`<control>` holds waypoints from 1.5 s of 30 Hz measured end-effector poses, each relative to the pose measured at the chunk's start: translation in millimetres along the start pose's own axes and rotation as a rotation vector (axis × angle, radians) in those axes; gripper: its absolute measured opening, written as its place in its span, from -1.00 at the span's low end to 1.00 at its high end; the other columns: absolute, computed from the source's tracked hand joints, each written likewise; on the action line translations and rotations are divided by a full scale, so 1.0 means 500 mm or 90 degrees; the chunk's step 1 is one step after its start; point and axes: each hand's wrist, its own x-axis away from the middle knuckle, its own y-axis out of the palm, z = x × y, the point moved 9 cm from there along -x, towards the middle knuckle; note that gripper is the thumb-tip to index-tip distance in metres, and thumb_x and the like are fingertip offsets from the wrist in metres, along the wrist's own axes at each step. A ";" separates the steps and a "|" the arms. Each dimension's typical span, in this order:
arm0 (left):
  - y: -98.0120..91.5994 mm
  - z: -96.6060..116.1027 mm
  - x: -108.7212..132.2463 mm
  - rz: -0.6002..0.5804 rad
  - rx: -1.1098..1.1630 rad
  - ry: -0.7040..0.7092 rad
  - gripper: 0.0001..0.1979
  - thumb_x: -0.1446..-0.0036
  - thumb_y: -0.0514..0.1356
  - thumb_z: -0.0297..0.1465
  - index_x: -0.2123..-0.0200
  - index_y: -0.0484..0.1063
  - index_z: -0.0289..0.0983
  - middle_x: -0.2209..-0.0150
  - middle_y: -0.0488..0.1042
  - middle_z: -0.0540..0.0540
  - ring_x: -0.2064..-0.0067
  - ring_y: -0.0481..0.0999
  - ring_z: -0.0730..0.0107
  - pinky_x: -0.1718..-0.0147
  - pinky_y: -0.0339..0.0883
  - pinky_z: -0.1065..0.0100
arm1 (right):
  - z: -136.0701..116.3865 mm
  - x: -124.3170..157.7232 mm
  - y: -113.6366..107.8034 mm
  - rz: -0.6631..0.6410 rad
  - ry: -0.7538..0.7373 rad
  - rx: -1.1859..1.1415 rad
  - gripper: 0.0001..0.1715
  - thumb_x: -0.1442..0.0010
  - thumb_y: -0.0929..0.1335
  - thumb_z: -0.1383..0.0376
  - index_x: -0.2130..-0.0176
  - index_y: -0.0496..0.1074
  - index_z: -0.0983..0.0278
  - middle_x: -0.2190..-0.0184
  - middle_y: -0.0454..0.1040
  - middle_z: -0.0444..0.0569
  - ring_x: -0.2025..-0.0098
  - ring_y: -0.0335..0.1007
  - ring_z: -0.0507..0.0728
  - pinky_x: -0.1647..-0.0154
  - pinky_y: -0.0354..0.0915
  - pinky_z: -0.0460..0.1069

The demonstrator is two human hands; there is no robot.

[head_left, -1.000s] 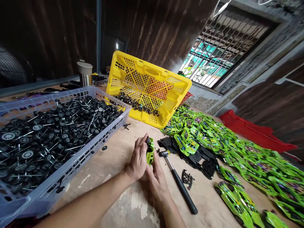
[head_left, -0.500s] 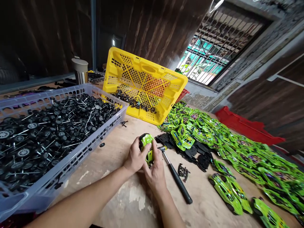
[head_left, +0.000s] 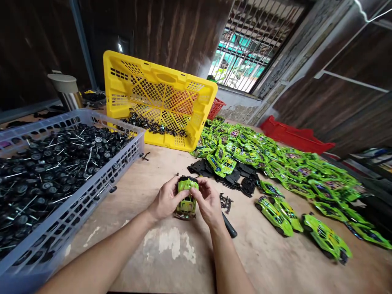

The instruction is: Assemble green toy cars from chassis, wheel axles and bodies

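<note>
A green toy car (head_left: 186,204) is held between both hands, low over the wooden tabletop, its length pointing away from me. My left hand (head_left: 167,198) grips its left side, thumb on the green top. From the right, my right hand (head_left: 209,200) closes on it the same way, thumb also on top. The fingers beneath and behind the car are partly hidden. Beside my right wrist lies a hammer (head_left: 229,226), mostly covered by that hand. Small black plastic parts (head_left: 226,202) rest just right of it.
On the left stands a clear purplish basket (head_left: 92,183) full of black wheels on axles. Behind, a yellow crate (head_left: 162,77) lies on its side with small black parts. Green car shells (head_left: 275,163) heap at right, near black base plates (head_left: 241,175) and several wheeled cars (head_left: 326,237).
The car now lies straighter in my hands, its lower end with a dark bar showing. My right hand has shifted over the hammer's head. The whole view has turned slightly.
</note>
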 end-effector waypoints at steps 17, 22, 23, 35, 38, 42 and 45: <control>0.024 0.057 0.019 0.011 -0.225 0.090 -0.80 -0.01 0.22 -0.51 0.22 0.38 -0.31 0.26 0.50 -0.10 0.20 0.49 0.28 0.20 0.34 0.35 | -0.136 -0.031 0.091 -0.079 -0.238 0.582 -0.48 -0.39 0.16 0.14 0.57 0.22 0.23 0.58 0.25 -0.11 0.54 0.16 0.02 0.47 0.04 -0.03; 0.015 0.062 0.020 0.028 -0.259 0.096 -0.84 -0.01 0.17 -0.54 0.27 0.38 -0.31 0.31 0.50 -0.10 0.27 0.49 0.29 0.26 0.32 0.35 | -0.135 -0.042 0.104 -0.075 -0.260 0.591 -0.44 -0.40 0.11 0.13 0.59 0.24 0.23 0.62 0.24 -0.11 0.57 0.14 0.02 0.49 0.00 -0.02; 0.010 0.055 0.018 0.038 -0.257 0.081 -0.86 -0.03 0.17 -0.53 0.28 0.38 -0.30 0.33 0.50 -0.09 0.29 0.48 0.32 0.29 0.31 0.36 | -0.130 -0.044 0.095 -0.064 -0.244 0.546 -0.42 -0.40 0.11 0.10 0.59 0.24 0.23 0.61 0.26 -0.11 0.56 0.16 0.02 0.48 0.02 -0.03; 0.040 0.064 0.028 0.027 -0.277 0.147 -0.85 -0.11 0.19 -0.49 0.21 0.38 -0.27 0.24 0.50 -0.09 0.18 0.49 0.34 0.15 0.32 0.36 | -0.048 -0.027 -0.029 0.212 -0.104 0.193 -0.39 -0.36 0.10 -0.07 0.59 0.14 0.20 0.66 0.17 -0.20 0.59 0.13 0.02 0.50 0.08 -0.03; 0.043 0.057 0.022 0.016 -0.284 0.128 -0.82 -0.11 0.20 -0.47 0.18 0.38 -0.27 0.22 0.51 -0.09 0.17 0.49 0.34 0.15 0.33 0.36 | -0.033 -0.028 -0.046 0.263 -0.079 0.148 -0.38 -0.34 0.10 -0.10 0.58 0.13 0.19 0.65 0.15 -0.20 0.59 0.11 0.02 0.50 0.10 -0.03; 0.033 0.044 0.018 0.030 -0.326 0.065 -0.80 -0.06 0.25 -0.42 0.21 0.38 -0.27 0.30 0.50 -0.04 0.27 0.48 0.36 0.27 0.33 0.39 | -0.041 -0.019 -0.056 0.287 -0.059 0.128 -0.39 -0.36 0.05 -0.10 0.50 0.23 0.21 0.57 0.26 -0.16 0.53 0.20 0.04 0.45 0.16 -0.04; 0.037 0.060 0.025 0.018 -0.355 0.102 -0.86 -0.04 0.23 -0.48 0.28 0.37 -0.26 0.33 0.49 -0.04 0.29 0.47 0.35 0.28 0.31 0.38 | -0.095 -0.007 -0.012 0.166 -0.162 0.284 -0.40 -0.39 0.05 -0.02 0.53 0.24 0.21 0.56 0.29 -0.11 0.47 0.24 0.07 0.39 0.14 -0.02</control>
